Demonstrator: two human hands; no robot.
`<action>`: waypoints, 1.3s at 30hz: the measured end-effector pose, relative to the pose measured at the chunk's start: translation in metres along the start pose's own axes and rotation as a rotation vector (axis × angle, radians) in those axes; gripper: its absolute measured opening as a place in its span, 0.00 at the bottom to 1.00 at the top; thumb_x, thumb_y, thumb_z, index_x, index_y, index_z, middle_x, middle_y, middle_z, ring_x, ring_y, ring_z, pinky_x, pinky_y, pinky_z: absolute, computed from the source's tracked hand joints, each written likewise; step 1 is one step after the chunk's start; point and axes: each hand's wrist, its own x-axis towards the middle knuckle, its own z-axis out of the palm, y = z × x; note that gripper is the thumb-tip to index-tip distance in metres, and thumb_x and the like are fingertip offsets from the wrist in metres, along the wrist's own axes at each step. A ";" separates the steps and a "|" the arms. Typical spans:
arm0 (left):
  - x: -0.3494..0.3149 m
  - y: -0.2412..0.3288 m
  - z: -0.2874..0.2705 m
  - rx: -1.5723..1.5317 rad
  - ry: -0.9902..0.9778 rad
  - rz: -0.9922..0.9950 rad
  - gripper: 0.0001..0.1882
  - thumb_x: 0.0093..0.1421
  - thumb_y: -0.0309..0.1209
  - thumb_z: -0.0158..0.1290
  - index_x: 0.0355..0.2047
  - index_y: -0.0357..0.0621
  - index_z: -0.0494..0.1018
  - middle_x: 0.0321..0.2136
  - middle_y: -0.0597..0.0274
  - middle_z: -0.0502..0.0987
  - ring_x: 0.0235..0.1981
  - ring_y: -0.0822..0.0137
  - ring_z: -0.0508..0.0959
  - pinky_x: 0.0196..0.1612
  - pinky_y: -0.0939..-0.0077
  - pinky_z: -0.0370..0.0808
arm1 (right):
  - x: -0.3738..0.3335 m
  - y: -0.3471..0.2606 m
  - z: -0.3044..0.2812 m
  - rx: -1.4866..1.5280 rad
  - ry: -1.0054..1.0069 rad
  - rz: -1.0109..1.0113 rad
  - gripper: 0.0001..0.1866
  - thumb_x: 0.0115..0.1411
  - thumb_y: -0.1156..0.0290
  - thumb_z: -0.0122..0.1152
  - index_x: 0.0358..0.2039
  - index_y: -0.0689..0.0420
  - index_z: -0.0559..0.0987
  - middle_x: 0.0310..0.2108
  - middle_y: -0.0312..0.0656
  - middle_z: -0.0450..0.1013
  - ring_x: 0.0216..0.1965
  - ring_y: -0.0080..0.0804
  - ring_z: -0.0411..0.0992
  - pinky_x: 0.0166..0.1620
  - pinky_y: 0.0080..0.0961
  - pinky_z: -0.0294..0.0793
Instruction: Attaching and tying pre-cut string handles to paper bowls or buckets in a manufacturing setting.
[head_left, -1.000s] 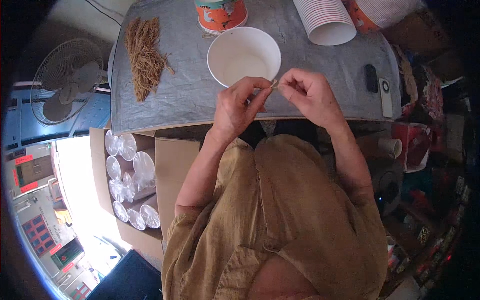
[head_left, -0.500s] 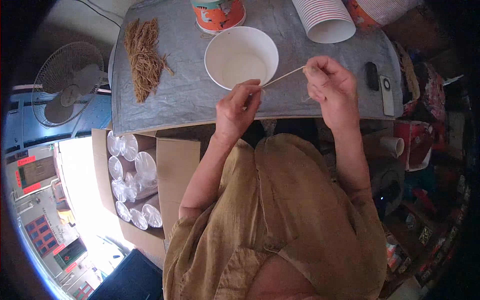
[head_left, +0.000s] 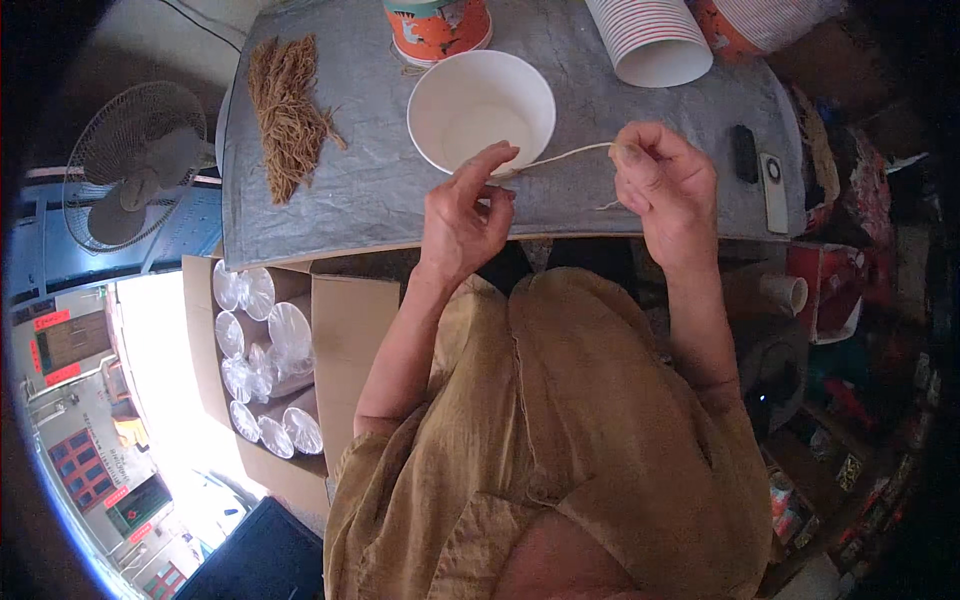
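Note:
A thin cream string [head_left: 565, 155] runs, slightly curved, from my right hand across to the near rim of a white paper tub [head_left: 540, 115]. My right hand [head_left: 665, 190] pinches one end between thumb and fingertips, and a short loose tail sticks out below. Beside the tub's near edge is my left hand [head_left: 465, 215], its index finger stretched out and its thumb apart. The string's other end lies by those fingers, partly hidden. The tub stands with its mouth toward me, and its inside looks bare.
A bundle of brown twisted cords [head_left: 285, 120] lies left on the grey-covered table [head_left: 370, 180]. Behind stand an orange patterned tub [head_left: 440, 35] and stacked paper cups [head_left: 665, 60]. A dark object [head_left: 743, 152] and a white device [head_left: 773, 195] lie right. A carton [head_left: 355, 340] holds wrapped cups.
The string has gone from taut to slack. My left hand has shifted slightly left, and its index finger and thumb have spread apart. My right hand keeps its pinch, barely moved.

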 end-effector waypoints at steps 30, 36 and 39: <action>0.014 0.000 -0.012 0.112 0.050 -0.051 0.22 0.51 0.32 0.70 0.48 0.48 0.81 0.46 0.56 0.82 0.27 0.69 0.83 0.31 0.73 0.81 | 0.000 -0.008 -0.002 -0.037 -0.043 -0.063 0.16 0.66 0.71 0.58 0.51 0.65 0.72 0.30 0.31 0.68 0.23 0.13 0.58 0.24 0.13 0.55; 0.017 -0.013 -0.062 0.566 -0.027 0.055 0.09 0.56 0.31 0.63 0.38 0.54 0.80 0.41 0.66 0.82 0.29 0.54 0.83 0.32 0.64 0.80 | -0.004 -0.012 -0.010 0.153 -0.076 -0.050 0.14 0.67 0.76 0.53 0.51 0.63 0.75 0.32 0.35 0.71 0.28 0.16 0.65 0.28 0.13 0.62; 0.015 0.000 -0.035 0.644 0.003 0.070 0.04 0.60 0.33 0.60 0.35 0.53 0.79 0.36 0.63 0.81 0.30 0.54 0.83 0.32 0.61 0.80 | -0.005 -0.004 0.002 0.271 -0.083 -0.069 0.14 0.68 0.75 0.51 0.53 0.64 0.74 0.34 0.37 0.72 0.30 0.19 0.66 0.32 0.18 0.65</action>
